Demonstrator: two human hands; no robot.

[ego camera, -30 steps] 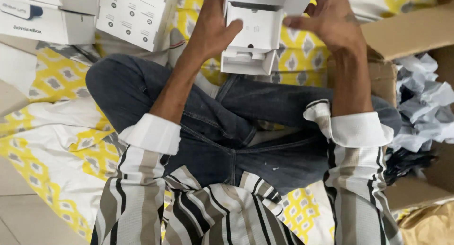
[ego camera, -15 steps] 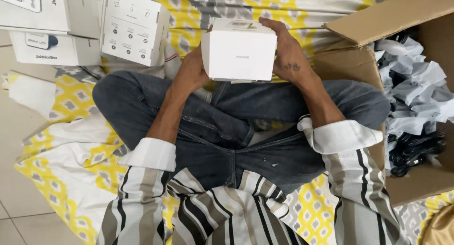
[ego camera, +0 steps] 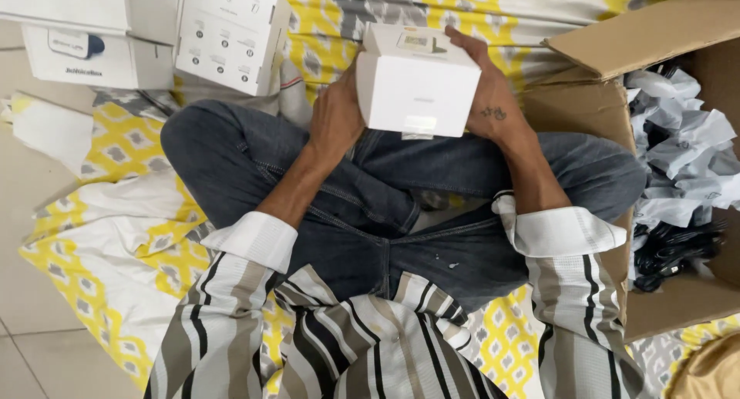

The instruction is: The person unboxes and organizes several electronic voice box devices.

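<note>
White cardboard box [ego camera: 420,83], closed, held above the crossed denim legs [ego camera: 385,206] between left hand [ego camera: 335,117] and right hand [ego camera: 486,90], fingers curled round its sides, open brown carton [ego camera: 617,52] to the right.

A closed white box [ego camera: 420,83] sits up between the two hands, left hand [ego camera: 335,117] on one side, right hand [ego camera: 489,90] on the other; a small pale label [ego camera: 420,41] lies on its top face, a strip sticker at its lower edge. At the sheet's far left corner, white boxes [ego camera: 231,33] stack together; one shows rows of small icons, another [ego camera: 96,60] a blue mark. Along the right edge, an open brown carton [ego camera: 617,52] holds crumpled white wrapping [ego camera: 678,144].
</note>
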